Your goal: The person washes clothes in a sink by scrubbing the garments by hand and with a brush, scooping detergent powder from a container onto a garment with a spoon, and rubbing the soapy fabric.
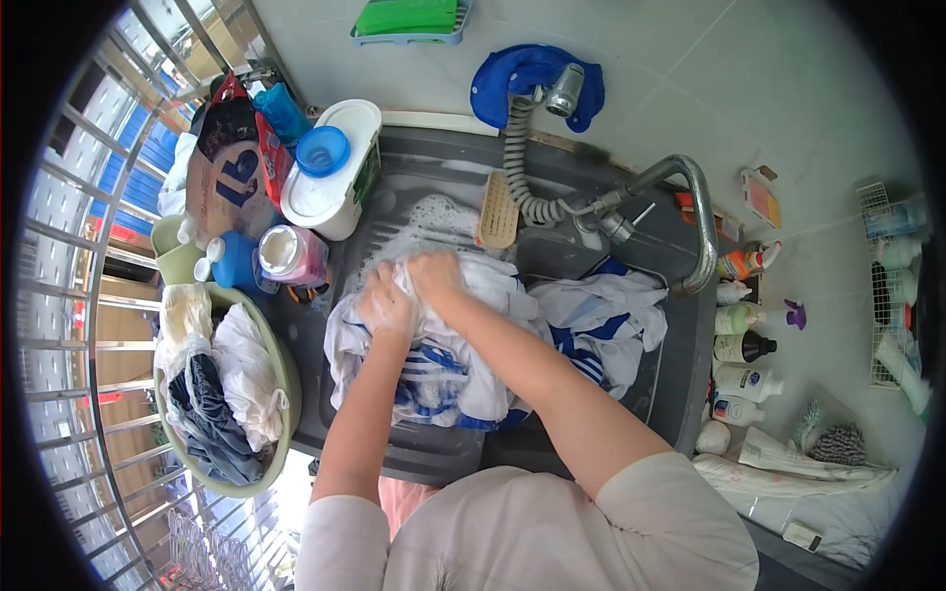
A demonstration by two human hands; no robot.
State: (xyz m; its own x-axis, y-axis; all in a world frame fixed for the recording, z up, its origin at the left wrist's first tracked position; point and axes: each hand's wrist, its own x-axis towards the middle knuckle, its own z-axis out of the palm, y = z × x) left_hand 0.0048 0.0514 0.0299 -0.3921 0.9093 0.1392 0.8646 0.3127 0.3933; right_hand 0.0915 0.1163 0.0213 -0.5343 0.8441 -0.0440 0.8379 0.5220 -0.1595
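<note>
A soapy white and blue garment (483,340) lies bunched over the ridged washboard side of the dark grey sink (394,158). My left hand (386,303), covered in suds, is closed on the cloth near its far edge. Close beside it on the right, my right hand (435,276) also grips the white fabric. White foam (434,222) spreads over the ridges just beyond both hands. More white and blue clothing (616,310) is heaped in the basin to the right. A beige scrubbing brush (499,210) rests behind the garment, apart from my hands.
A green tub (286,424) of clothes stands at left beside metal bars. A white lidded bucket (360,148), a pink jar (296,258) and a blue bottle (236,261) crowd the left edge. The curved faucet (705,227) overhangs the basin; several bottles (744,379) line the right.
</note>
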